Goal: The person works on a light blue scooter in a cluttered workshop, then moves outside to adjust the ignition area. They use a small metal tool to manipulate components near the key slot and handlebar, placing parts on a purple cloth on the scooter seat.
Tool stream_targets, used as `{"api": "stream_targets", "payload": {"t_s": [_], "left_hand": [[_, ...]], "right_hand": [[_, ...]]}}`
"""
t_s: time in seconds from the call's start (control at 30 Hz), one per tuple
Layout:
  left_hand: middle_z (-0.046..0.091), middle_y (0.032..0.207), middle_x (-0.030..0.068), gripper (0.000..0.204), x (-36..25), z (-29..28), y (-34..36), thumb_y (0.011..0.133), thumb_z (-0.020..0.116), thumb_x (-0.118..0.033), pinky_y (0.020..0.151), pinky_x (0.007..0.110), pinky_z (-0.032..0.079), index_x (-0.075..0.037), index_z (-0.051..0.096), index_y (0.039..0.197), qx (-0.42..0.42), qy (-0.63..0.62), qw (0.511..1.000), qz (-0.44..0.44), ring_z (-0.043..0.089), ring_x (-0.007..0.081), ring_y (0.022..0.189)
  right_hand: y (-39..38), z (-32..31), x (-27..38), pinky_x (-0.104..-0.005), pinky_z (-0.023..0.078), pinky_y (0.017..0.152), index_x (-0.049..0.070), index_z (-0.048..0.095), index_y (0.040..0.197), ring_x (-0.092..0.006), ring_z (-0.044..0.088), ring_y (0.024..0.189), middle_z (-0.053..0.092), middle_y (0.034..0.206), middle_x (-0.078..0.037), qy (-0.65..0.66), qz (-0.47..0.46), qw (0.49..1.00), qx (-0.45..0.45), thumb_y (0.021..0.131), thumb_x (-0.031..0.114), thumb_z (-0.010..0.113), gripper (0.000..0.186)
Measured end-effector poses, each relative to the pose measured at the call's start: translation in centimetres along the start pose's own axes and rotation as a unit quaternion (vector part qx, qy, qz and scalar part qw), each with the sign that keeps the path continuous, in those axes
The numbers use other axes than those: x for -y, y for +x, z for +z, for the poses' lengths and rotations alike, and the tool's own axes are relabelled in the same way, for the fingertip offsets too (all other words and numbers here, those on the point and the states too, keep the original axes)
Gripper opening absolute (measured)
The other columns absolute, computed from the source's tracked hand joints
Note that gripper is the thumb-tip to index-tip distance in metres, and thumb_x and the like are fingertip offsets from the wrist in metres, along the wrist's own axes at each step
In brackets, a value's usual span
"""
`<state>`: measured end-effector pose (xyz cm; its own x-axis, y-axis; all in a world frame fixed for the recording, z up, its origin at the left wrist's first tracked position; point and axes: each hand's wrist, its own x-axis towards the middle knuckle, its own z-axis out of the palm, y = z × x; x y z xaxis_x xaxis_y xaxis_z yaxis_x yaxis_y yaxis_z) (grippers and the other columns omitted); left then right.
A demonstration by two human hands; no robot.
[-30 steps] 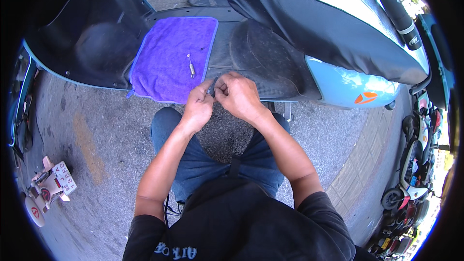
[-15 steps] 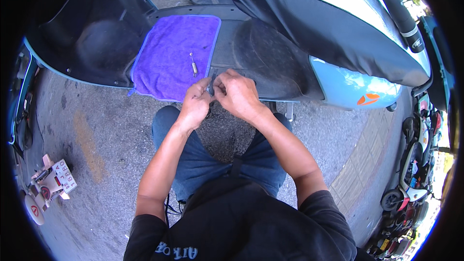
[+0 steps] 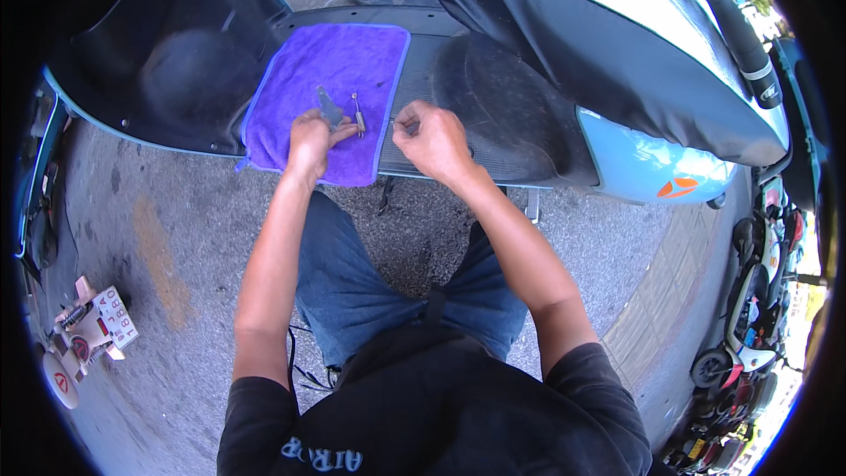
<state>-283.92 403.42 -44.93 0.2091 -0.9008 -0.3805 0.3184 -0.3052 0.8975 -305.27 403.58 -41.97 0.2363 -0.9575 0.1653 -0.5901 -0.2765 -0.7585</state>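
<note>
My left hand (image 3: 311,143) is closed on a flat, grey, irregularly shaped metal plate (image 3: 330,106) over a purple cloth (image 3: 291,62). Just right of those fingers, a thin metal coil spring with a long hooked end (image 3: 359,121) lies on the cloth; a fingertip reaches close to it, and I cannot tell whether they touch. Past the cloth's right edge, my right hand (image 3: 435,139) is held in a pinch above the scooter's dark floorboard (image 3: 423,62). Something tiny seems to show at its fingertips, too small to name.
Under the cloth runs the scooter's footboard, with a black inner panel (image 3: 176,44) to the left. A black and silver cover (image 3: 564,35) drapes over the right side, above a light-blue body panel (image 3: 648,150). Parked scooters (image 3: 749,326) line the far right.
My hands have parted. The left has moved left over the cloth with the metal plate, which now shows plainly. My right hand stays near the cloth's right edge, still pinched.
</note>
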Motion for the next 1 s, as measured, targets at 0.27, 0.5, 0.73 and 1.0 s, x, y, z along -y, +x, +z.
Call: {"api": "stream_targets", "payload": {"t_s": [0.27, 0.5, 0.73, 1.0], "left_hand": [[0.065, 0.116, 0.0334, 0.029, 1.0, -3.4, 4.0, 0.102, 0.04, 0.005, 0.088, 0.046, 0.067, 0.02, 0.054, 0.123, 0.027, 0.039, 0.998, -0.045, 0.075, 0.0416, 0.098], [0.067, 0.116, 0.0319, 0.031, 2.5, -4.9, 4.8, 0.102, 0.043, 0.003, 0.089, 0.043, 0.066, 0.019, 0.054, 0.126, 0.076, 0.007, 0.996, -0.033, 0.075, 0.0391, 0.099], [0.068, 0.115, 0.0298, 0.031, 2.8, -4.9, 4.7, 0.101, 0.042, 0.003, 0.089, 0.042, 0.065, 0.016, 0.055, 0.126, 0.082, 0.015, 0.996, -0.029, 0.076, 0.0386, 0.1], [0.068, 0.116, 0.0309, 0.034, 2.4, -4.7, 4.4, 0.1, 0.039, 0.005, 0.089, 0.042, 0.066, 0.017, 0.053, 0.129, 0.082, 0.018, 0.996, -0.032, 0.076, 0.0385, 0.1]], "right_hand": [[9.5, 5.2, -2.8, -0.0508, 0.058, 0.086, 0.003, 0.072, 0.098, -0.0393, 0.073, 0.095, 0.075, 0.098, -0.02, -0.287, -0.098, 0.95, 0.073, 0.088, 0.015, 0.069, 0.016], [10.6, 5.5, -4.4, -0.048, 0.056, 0.093, 0.008, 0.077, 0.104, -0.0384, 0.07, 0.105, 0.074, 0.106, -0.018, -0.269, -0.09, 0.949, 0.137, 0.093, 0.014, 0.068, 0.016], [10.0, 4.6, -5.0, -0.0474, 0.055, 0.095, 0.009, 0.079, 0.107, -0.0373, 0.071, 0.107, 0.075, 0.112, -0.017, -0.173, -0.043, 0.974, 0.14, 0.093, 0.019, 0.071, 0.018], [8.9, 6.7, -1.6, -0.0462, 0.057, 0.092, 0.009, 0.078, 0.106, -0.0364, 0.073, 0.103, 0.077, 0.104, -0.017, -0.168, 0.0, 0.981, 0.092, 0.09, 0.029, 0.077, 0.025]]}}
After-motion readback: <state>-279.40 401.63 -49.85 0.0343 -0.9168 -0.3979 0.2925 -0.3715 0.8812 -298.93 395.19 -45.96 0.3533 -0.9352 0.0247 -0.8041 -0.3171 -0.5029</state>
